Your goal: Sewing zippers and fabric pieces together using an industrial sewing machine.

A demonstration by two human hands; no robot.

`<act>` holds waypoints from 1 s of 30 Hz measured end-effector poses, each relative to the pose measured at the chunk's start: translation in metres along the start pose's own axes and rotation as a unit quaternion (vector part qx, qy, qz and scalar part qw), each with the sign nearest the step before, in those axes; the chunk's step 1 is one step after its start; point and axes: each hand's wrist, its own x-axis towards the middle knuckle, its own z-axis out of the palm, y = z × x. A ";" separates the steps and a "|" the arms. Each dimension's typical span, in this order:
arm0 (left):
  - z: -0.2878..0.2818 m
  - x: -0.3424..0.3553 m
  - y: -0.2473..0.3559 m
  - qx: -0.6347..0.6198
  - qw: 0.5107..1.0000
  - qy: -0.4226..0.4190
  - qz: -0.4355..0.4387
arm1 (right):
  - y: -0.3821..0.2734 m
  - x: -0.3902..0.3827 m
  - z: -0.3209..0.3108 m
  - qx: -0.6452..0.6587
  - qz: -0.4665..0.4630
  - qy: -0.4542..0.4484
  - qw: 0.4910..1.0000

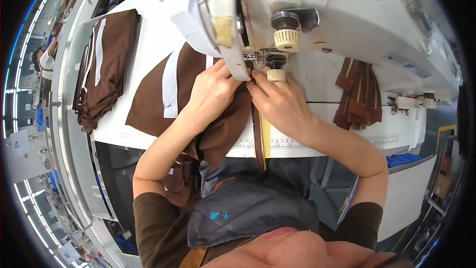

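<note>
I am at a white sewing machine [327,0], both hands close under its needle area. My left hand [214,92] has its fingers closed on a brown fabric piece [148,97] with white strips on it, left of the presser foot. My right hand [281,103] pinches the upper part of a brown zipper [260,141] with gold teeth. The zipper hangs down over the table's front edge, beside the fabric. The machine's white guard [229,34] partly covers the fingertips, and the needle itself is hidden.
A folded stack of brown pieces [111,64] lies at the table's left. Several brown zippers [358,97] lie in a bunch on the right. A printed ruler strip [292,144] runs along the table front. More brown fabric [182,183] hangs below the edge near my lap.
</note>
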 end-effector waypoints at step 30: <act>0.020 -0.002 -0.028 -0.030 0.998 0.048 0.032 | 0.053 0.016 -0.038 -0.071 0.278 -0.057 0.956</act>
